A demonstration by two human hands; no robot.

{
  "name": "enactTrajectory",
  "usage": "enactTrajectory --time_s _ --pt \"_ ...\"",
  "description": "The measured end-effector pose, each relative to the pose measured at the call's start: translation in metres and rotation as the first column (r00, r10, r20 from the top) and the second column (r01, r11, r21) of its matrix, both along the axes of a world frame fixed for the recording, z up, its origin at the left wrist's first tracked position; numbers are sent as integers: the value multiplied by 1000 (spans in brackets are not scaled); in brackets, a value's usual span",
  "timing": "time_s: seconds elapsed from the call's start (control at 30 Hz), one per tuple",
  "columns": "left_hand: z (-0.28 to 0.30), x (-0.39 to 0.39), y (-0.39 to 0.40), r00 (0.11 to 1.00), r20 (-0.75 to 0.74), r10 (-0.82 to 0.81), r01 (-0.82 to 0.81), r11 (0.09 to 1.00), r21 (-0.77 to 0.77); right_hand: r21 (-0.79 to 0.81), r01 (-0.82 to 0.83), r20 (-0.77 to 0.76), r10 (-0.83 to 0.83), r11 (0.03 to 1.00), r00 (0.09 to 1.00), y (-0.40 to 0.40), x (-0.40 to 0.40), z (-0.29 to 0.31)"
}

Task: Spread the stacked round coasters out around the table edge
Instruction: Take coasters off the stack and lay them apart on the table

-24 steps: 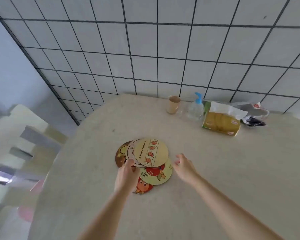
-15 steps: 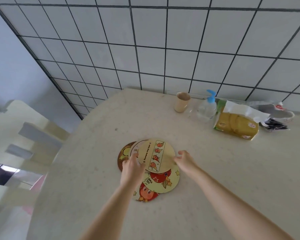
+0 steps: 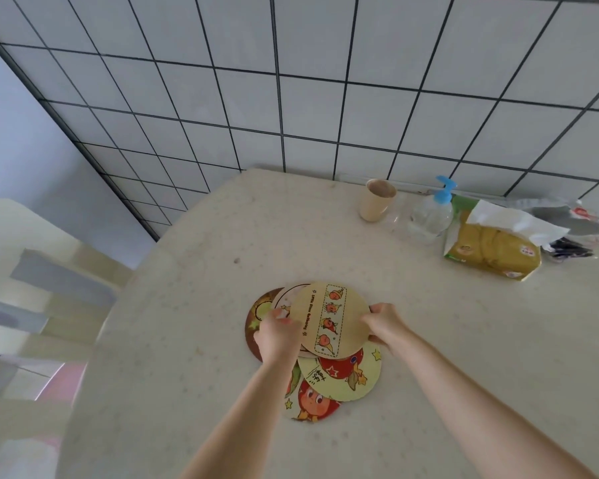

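Observation:
Several round coasters lie fanned in an overlapping pile on the pale table (image 3: 194, 340). On top is a tan coaster (image 3: 339, 316) with a strip of little orange figures. My right hand (image 3: 382, 323) grips its right edge and my left hand (image 3: 277, 335) holds its left edge. Beneath it show a yellow coaster with a red fruit (image 3: 346, 376), a coaster with an orange cartoon face (image 3: 312, 404), a white one (image 3: 286, 299) and a dark brown one (image 3: 256, 316) at the left.
Along the tiled wall at the back stand a beige cup (image 3: 376, 199), a clear pump bottle with a blue top (image 3: 429, 216), a yellow tissue pack (image 3: 491, 247) and a crumpled wrapper (image 3: 574, 226). A pale slatted chair (image 3: 32, 271) stands at the table's left edge.
My right hand has moved left from beside the pile and taken the tan top coaster's right edge. My left hand has slid up onto its left edge. The view has tilted up slightly.

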State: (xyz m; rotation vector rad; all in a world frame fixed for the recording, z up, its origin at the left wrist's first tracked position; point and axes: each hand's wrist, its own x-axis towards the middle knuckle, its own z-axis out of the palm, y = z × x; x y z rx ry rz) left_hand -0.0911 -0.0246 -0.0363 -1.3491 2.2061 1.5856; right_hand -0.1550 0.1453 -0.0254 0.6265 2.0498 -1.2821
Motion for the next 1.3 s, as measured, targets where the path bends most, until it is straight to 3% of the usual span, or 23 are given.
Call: enactTrajectory --time_s 0.1,0.27,0.47,0.67,1.0,1.3 --pt "-2 -4 -6 995 76 -65 72 993 -93 6 70 15 -70 998 997 -10 1 -4" --pt "-4 -15 -18 998 53 -39 37 999 30 116 93 -73 -84 989 994 -18 5 -6" --pt "-3 -20 -31 997 -10 74 -70 970 232 -80 243 -75 -249 967 966 -28 8 7" --pt "5 -25 -71 988 -93 120 -78 928 364 -174 183 -171 -213 968 962 -62 -12 38" --pt "18 -72 -214 962 -250 110 -92 992 83 -299 52 -129 -95 953 987 -202 -66 47" --pt "-11 -108 -257 987 -139 -79 63 991 -119 -284 168 16 -171 944 985 -243 -88 2"
